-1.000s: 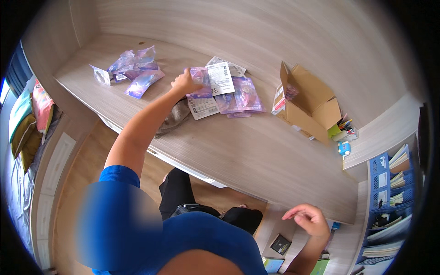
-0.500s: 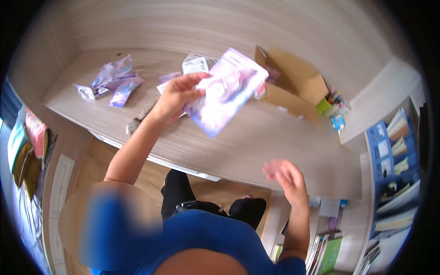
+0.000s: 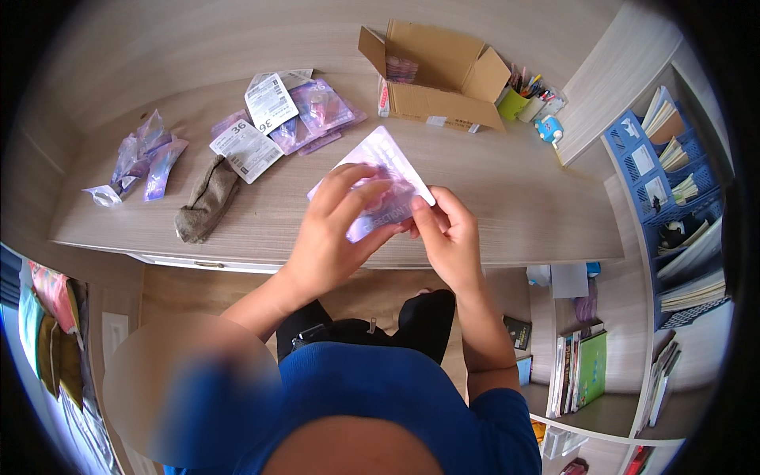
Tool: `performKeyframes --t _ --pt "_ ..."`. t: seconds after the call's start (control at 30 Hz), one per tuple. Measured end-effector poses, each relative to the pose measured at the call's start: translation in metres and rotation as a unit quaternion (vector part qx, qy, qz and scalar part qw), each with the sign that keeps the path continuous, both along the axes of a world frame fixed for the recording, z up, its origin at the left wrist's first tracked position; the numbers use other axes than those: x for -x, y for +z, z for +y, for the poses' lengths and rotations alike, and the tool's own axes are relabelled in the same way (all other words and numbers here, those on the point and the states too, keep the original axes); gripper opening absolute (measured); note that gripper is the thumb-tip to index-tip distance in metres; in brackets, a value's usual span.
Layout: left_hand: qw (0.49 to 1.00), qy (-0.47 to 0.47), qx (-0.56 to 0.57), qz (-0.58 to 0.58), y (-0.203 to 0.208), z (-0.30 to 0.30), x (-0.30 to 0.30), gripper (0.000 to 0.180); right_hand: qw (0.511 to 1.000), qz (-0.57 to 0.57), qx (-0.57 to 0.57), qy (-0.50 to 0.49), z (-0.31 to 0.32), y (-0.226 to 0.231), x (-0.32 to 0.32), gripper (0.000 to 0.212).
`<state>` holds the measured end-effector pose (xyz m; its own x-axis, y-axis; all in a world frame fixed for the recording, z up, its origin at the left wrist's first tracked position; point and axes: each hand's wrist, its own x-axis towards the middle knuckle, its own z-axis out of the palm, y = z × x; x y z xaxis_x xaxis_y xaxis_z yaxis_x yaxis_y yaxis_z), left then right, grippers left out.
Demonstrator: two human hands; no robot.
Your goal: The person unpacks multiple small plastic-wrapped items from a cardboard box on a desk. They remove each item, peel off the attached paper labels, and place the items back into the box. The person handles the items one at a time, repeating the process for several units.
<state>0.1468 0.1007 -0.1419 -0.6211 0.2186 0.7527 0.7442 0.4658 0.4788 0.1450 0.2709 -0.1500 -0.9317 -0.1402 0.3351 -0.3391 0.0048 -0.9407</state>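
Note:
A pink-purple blister card pack (image 3: 383,149) is held over the front of the desk, tilted, with a see-through bulge on its face. My left hand (image 3: 331,226) spreads its fingers across the bulge, its thumb at the lower edge. My right hand (image 3: 451,237) pinches the right edge of the card between thumb and fingers. Beyond lies a loose pile of similar packs (image 3: 321,111), some with white label cards (image 3: 248,150) showing. A rolled grey-brown sock-like cloth (image 3: 209,202) rests left of my hands.
An open cardboard box (image 3: 435,103) stands at the back, pink packs inside. To its right are a green pen cup (image 3: 513,103) and a small blue figure (image 3: 548,128). Crumpled shiny purple wrappers (image 3: 138,158) lie at the left. Blue file holders (image 3: 633,154) line the right shelf.
My left hand has brought the pack nearer to me. My right hand has risen from the desk's front edge and taken hold of the pack's right edge. The view has shifted.

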Motion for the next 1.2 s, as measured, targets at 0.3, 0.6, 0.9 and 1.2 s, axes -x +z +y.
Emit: performKeyframes --t 0.3,0.6,0.9,1.2 --pt "0.992 -0.015 -0.084 -0.088 -0.019 0.017 0.001 0.034 0.997 -0.002 0.083 -0.007 0.004 -0.008 -0.003 0.014" --pt "0.952 -0.114 -0.138 -0.250 -0.017 0.017 -0.002 0.021 0.994 0.073 -0.053 -0.064 0.000 -0.007 -0.013 0.008" --pt "0.963 -0.111 -0.117 -0.216 -0.022 0.017 -0.001 0.025 0.973 0.174 -0.132 -0.080 0.002 0.001 -0.013 0.010" --pt "0.984 -0.040 -0.075 -0.159 -0.031 0.014 0.001 0.024 0.966 0.208 -0.122 -0.098 -0.004 -0.001 -0.012 0.011"
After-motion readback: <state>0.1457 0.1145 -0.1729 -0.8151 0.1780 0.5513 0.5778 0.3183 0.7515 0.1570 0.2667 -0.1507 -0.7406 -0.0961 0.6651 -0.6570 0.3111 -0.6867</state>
